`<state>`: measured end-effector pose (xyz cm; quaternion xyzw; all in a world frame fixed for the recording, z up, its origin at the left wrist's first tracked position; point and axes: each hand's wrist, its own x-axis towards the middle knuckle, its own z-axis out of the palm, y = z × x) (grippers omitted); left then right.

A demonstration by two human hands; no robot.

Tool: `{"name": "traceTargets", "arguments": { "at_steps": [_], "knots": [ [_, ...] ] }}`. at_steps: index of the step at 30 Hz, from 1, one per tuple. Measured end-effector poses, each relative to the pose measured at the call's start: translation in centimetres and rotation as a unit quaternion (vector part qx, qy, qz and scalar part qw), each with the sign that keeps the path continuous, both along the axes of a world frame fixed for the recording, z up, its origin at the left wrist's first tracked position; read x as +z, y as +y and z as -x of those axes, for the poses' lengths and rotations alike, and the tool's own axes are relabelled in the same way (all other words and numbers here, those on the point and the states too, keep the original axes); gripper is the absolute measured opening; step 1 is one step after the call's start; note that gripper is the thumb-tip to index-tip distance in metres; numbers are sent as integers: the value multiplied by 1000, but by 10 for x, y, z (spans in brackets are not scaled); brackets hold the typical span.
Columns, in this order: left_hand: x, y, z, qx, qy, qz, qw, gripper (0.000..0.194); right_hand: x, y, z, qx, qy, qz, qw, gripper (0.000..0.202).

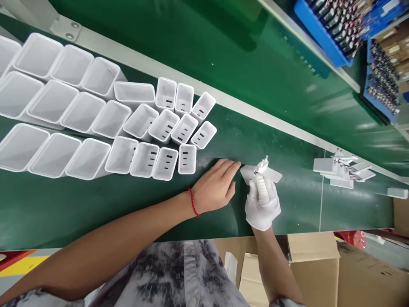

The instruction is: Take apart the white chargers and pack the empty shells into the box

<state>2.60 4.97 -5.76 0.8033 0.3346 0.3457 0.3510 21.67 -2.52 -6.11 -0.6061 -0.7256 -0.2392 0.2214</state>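
My left hand (pixel 214 186) is bare, with a red cord around its wrist. It lies low over the green table, fingers stretched out and thumb apart, holding nothing that I can see. Its fingertips come close to the left edge of a thin white panel (pixel 275 175). My right hand (pixel 263 204), in a white glove, is closed around a small white plastic part (pixel 262 165) that pokes up past the fingers in front of the panel. A short dark bit shows beside the index finger. Whether part and panel are joined is hidden by the glove.
Rows of white open-topped plastic housings (pixel 119 155) stand on the left, several with dark slots. Thin white panels with wires (pixel 343 170) lie piled on the right. A green shelf (pixel 223 55) runs behind, bearing a blue tray (pixel 322 38). Cardboard boxes (pixel 315 277) stand below the table's front edge.
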Motion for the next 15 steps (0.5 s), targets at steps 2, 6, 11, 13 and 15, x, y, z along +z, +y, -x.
{"name": "traceTargets", "arguments": {
  "at_steps": [2,6,11,13,15],
  "knots": [
    [0,0,0,1,2,1,1000,42,2,0,-2,8,3,28,1000,54],
    [-1,0,0,-4,3,-3,1000,40,5,-4,-4,-71,73,15,995,51],
    [1,1,1,-10,18,-12,1000,38,-6,1,4,-69,63,18,995,54],
    [1,1,2,-13,23,-13,1000,38,-5,3,5,-50,81,28,995,60],
    [0,1,2,-16,24,-18,999,39,-1,1,1,-39,128,27,991,66]
  ]
}}
